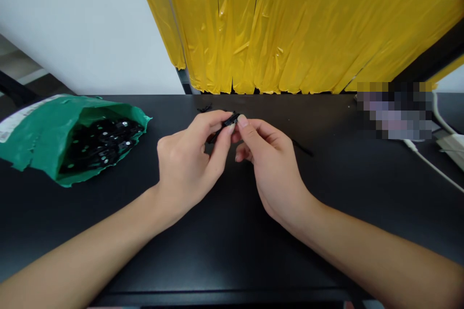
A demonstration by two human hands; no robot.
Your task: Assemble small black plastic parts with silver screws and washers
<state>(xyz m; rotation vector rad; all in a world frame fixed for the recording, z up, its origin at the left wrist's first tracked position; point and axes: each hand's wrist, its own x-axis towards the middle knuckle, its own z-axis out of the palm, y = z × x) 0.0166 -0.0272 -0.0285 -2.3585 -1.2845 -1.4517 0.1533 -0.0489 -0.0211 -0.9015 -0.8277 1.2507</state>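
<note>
Near the middle of the black table point(224, 246), my left hand point(192, 154) pinches a small black piece point(231, 119) between thumb and fingers. My right hand point(273, 166) meets it from the right, with its thumb and index finger closed on the same piece. The fingertips of both hands nearly touch and hide much of the piece. A thin black strand point(302, 148) sticks out beyond my right hand. Some thin black bits point(205, 108) lie on the table just behind my left hand.
An open green bag point(47, 130) full of black parts with shiny round spots point(105, 142) lies at the left. At the right are a blurred-out object point(398, 111), a white cable point(435, 169) and a white box edge point(453, 147). Yellow plastic sheeting point(290, 24) hangs behind the table.
</note>
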